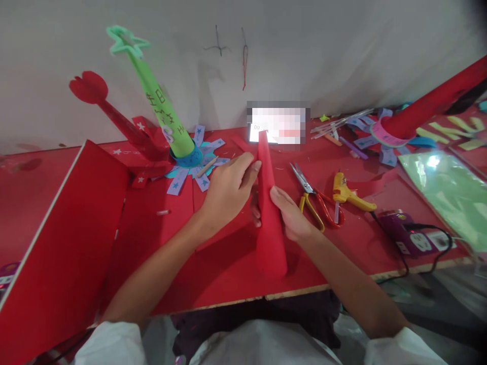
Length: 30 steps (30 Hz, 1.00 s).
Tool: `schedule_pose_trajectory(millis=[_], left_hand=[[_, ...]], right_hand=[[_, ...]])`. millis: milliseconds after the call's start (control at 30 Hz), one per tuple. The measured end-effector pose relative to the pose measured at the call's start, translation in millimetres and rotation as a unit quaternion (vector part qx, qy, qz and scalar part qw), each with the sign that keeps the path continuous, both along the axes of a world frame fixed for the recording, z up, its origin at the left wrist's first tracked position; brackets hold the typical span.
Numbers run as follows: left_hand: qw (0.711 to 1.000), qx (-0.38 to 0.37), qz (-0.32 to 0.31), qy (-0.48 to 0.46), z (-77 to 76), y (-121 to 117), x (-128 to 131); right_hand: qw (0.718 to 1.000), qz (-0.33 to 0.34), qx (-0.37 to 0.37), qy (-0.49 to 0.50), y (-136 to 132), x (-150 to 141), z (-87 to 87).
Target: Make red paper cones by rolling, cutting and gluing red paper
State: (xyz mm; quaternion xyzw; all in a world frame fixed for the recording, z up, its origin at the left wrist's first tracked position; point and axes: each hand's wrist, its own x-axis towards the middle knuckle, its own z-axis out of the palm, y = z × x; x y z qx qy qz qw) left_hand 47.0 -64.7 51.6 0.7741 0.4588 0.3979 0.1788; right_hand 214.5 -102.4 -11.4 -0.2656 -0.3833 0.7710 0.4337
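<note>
Currently both hands grip a red rolled-paper cone [268,213] at desk [228,263] centre: left hand [228,190] pinches the seam near its 12 o'clock tip, right hand [291,215] wraps its middle. Holding the overlap pressed tight should serve best.

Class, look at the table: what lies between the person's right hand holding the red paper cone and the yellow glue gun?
In the head view, scissors with red and yellow handles lie on the red table between the right hand and the glue gun.
</note>
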Motion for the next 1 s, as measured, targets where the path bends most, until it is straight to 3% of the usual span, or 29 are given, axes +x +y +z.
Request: schedule_pose_trajectory(millis=[600, 1000], left_hand=[[0.978, 0.151, 0.065, 0.131, 2.8, -7.8, -1.8], [0.988, 0.097, 0.040, 0.113, 4.5, -7.8, -0.5]], right_hand=[[0.999, -0.007, 0.038, -0.033, -3.3, 0.0, 2.1], [0.999, -0.001, 0.024, -0.027, -4.5, -1.0, 5.2]])
